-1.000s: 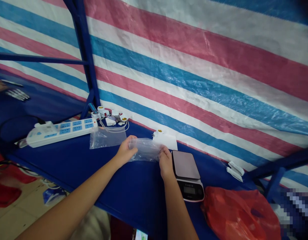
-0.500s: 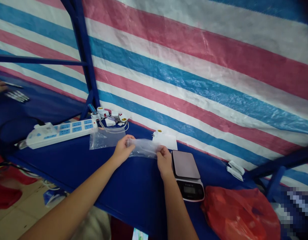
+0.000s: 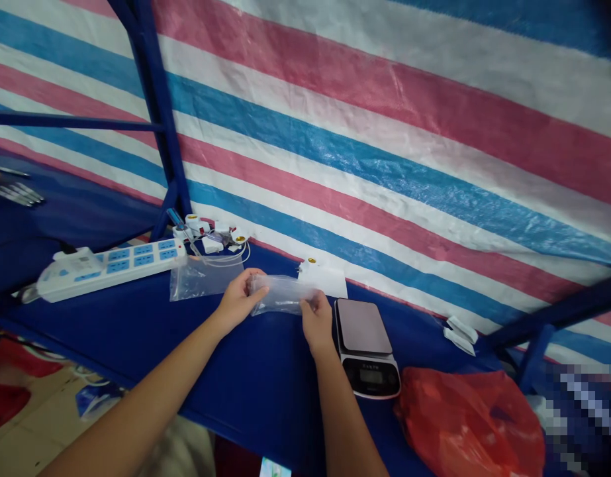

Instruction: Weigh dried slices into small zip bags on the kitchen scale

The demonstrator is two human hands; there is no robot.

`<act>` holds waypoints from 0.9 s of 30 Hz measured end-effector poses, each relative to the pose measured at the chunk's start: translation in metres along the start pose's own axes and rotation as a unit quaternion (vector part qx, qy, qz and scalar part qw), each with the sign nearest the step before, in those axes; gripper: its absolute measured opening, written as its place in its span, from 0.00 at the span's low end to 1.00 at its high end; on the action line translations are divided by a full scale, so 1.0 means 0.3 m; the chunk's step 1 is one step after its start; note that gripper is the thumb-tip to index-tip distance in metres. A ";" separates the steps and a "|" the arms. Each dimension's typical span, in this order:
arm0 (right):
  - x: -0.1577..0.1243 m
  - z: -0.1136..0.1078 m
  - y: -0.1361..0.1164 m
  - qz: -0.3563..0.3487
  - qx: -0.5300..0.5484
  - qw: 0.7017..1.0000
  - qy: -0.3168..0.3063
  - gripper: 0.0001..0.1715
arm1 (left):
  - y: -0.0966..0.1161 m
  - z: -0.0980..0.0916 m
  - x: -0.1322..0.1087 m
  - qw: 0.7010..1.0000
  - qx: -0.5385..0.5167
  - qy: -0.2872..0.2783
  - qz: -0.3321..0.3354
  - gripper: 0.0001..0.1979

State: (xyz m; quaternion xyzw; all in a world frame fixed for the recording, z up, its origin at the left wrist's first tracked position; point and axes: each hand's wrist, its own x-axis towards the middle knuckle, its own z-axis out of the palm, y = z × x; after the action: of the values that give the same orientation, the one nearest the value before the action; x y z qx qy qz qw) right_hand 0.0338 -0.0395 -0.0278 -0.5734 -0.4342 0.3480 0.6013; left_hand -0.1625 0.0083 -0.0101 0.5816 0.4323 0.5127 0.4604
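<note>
Between my hands is a clear plastic bag [image 3: 280, 295], folded or rolled into a narrow strip just above the blue table. My left hand [image 3: 240, 298] pinches its left end, thumb on the near face. The right end is gripped by my right hand [image 3: 317, 318], fingers curled around it. Beside my right hand stands a kitchen scale [image 3: 365, 328] with a grey platform and a dark display. Another clear plastic bag [image 3: 203, 279] lies flat to the left of my left hand. Behind the held bag sit a white sheet [image 3: 333, 281] and a small white fitting with a yellow centre [image 3: 311, 266].
A white power strip [image 3: 116, 265] lies at the left, near several white fittings and cables [image 3: 220, 237]. A red plastic bag [image 3: 474, 417] rests at the right front, with folded white papers [image 3: 461, 334] behind it. Blue frame posts and a striped sheet [image 3: 335, 165] back the table.
My right hand has moved slightly left, nearer my left hand, and the held bag spans a shorter width. The whole view has shifted a little.
</note>
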 end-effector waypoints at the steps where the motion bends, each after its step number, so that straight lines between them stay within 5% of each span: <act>1: 0.002 -0.002 0.002 0.000 0.005 1.000 0.004 0.18 | 0.006 -0.007 -0.001 1.000 -0.013 -0.019 -0.006 0.22; 6: 0.008 -0.010 0.010 0.000 0.022 1.000 0.016 0.18 | 0.024 -0.029 -0.005 0.993 -0.017 -0.114 -0.026 0.29; 13: 0.004 0.005 0.008 -0.025 0.014 1.000 0.013 0.18 | -0.007 -0.017 0.014 0.993 0.017 0.027 0.112 0.19; 20: -0.005 0.019 0.050 -0.028 -0.027 0.999 0.034 0.25 | -0.039 -0.001 -0.012 0.991 0.096 -0.056 0.068 0.39; 27: -0.004 0.016 0.044 -0.037 -0.045 0.997 0.049 0.22 | -0.016 -0.002 -0.001 0.996 0.078 0.003 0.035 0.28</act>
State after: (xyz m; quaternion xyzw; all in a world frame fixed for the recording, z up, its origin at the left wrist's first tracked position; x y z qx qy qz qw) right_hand 0.0299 -0.0374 -0.0410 -0.5996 -0.4410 0.2770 0.6076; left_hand -0.1634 0.0090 -0.0147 0.6291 0.4516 0.4947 0.3944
